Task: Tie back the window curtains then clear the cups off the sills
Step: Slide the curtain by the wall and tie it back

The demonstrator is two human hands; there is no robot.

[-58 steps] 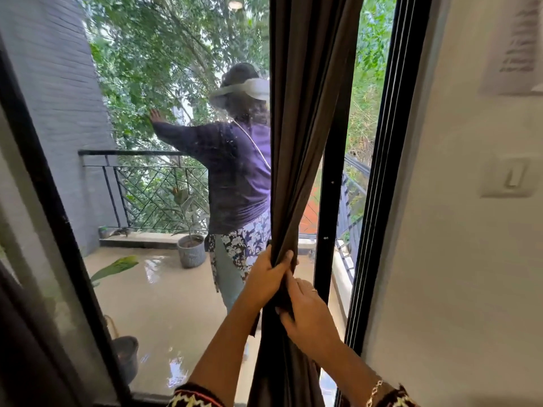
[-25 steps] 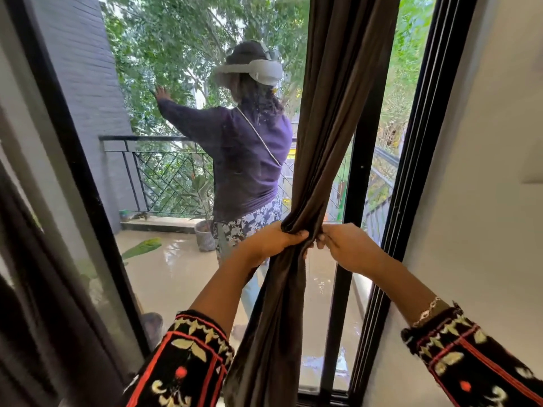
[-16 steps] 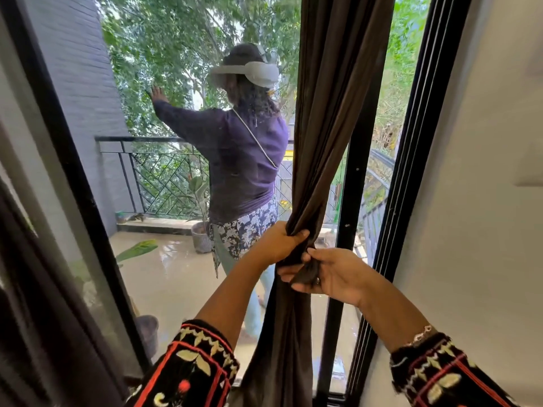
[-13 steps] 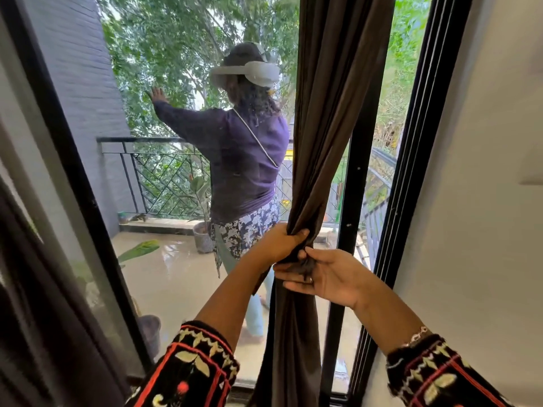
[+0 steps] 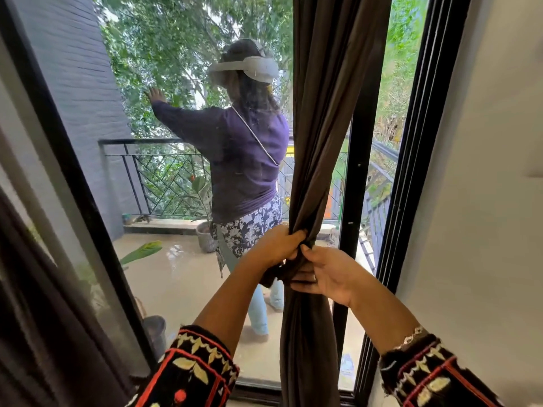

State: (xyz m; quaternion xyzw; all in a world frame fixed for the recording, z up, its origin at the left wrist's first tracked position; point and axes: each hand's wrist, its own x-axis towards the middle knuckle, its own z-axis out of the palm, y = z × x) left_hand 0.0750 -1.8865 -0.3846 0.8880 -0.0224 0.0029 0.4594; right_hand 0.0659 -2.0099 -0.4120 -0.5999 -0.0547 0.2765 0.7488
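Head view, the only one given: the dark brown curtain (image 5: 326, 118) hangs gathered into a rope against the black window frame (image 5: 417, 160), and both hands meet on it at its narrowest point. The left hand (image 5: 277, 245) is fisted around the bunch from the left, its fingers (image 5: 298, 235) curled tight over the fabric. The right hand (image 5: 329, 274) comes in from the right just below, its fingers (image 5: 304, 270) closed on a short fold or tail of the same cloth that crosses the bundle. Whether a separate tie-back band is there cannot be told; it looks as if the curtain is being knotted on itself.

Judged from this, the first step, tying back, is in hand and not finished: the wrap looks loose and is held only by the grip. The next move likely calls for passing the tail through or around and pulling it snug while the left hand keeps the gather from spreading.

No cups or sill show here. Beyond the glass another person (image 5: 244, 160) stands on the balcony.
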